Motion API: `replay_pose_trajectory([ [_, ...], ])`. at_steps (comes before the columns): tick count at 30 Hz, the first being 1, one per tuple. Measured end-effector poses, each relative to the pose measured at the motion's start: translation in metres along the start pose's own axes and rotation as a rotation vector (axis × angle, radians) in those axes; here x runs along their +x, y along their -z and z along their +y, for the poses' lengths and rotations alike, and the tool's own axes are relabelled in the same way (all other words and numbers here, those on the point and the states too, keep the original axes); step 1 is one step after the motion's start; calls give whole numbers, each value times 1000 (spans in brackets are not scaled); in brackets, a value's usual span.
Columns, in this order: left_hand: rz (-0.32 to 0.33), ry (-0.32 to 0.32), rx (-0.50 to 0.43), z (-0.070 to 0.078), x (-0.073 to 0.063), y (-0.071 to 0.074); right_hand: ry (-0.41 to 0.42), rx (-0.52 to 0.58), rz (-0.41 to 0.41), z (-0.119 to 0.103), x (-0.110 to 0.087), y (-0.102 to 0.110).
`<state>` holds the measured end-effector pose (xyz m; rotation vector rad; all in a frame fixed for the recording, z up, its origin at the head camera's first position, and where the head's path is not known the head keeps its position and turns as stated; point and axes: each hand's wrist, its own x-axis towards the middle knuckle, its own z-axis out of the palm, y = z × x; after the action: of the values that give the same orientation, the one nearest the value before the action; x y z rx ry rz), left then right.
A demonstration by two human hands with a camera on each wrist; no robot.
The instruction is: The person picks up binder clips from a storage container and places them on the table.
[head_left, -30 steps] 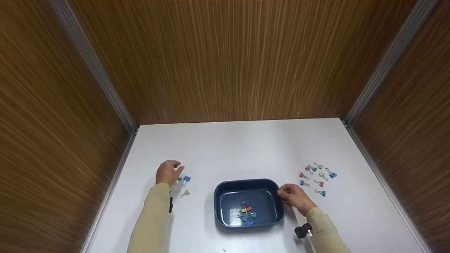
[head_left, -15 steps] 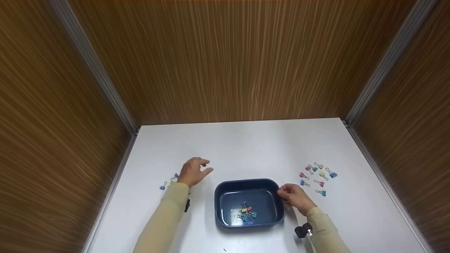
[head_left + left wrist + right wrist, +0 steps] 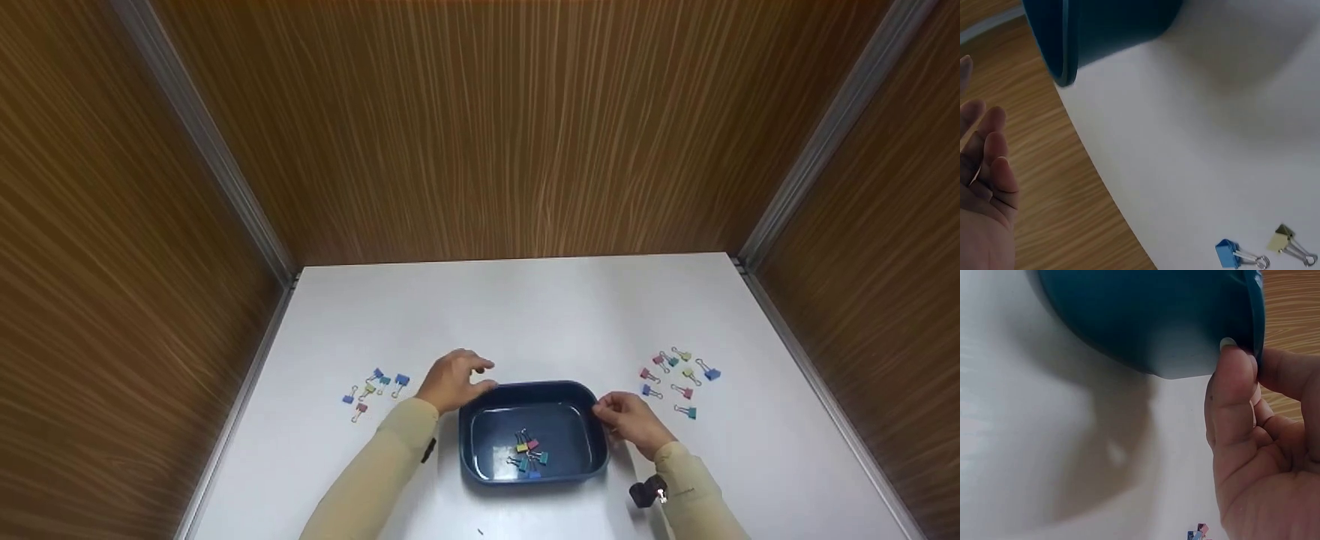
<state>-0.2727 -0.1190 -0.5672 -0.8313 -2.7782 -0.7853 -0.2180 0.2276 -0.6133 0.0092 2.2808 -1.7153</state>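
A dark blue rectangular tray [image 3: 562,424] rests on the white table with several coloured binder clips [image 3: 532,445] on its floor. My right hand [image 3: 634,426] pinches the tray's right rim between thumb and fingers, as the right wrist view shows close up at the blue wall [image 3: 1145,320]. At the far left corner of the tray is my left hand [image 3: 456,381], thumb and fingers spread apart with nothing between them. In the left wrist view its fingers [image 3: 1004,177] are relaxed beside the tray's rim [image 3: 1071,45].
Several binder clips [image 3: 370,390] lie loose on the table to the left, a blue one [image 3: 1227,254] and a yellow one [image 3: 1279,242] among them. Another scattered group [image 3: 681,373] lies to the right. Wood-grain panels [image 3: 510,135] wall in the back and both sides.
My left hand has moved right, from over the left group of binder clips to the tray's far left corner, uncovering those clips. My right hand and the tray have stayed in place.
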Motion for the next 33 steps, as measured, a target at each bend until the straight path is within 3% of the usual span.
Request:
replay_pose_trajectory([
  [10, -69, -102, 31, 14, 8, -17, -11, -8, 7, -1, 0, 1],
  [20, -149, -109, 87, 31, 18, -29, 5, -11, 6, -1, -1, 0],
  [24, -183, -150, 139, 36, 20, -38, 0, -8, 0, -1, -1, -1],
  [29, -215, -210, 197, 38, 23, -46, 8, 15, -18, -9, -6, -3],
  [33, -234, -220, 223, 39, 26, -47, 9, 15, -23, -19, -11, -4],
])
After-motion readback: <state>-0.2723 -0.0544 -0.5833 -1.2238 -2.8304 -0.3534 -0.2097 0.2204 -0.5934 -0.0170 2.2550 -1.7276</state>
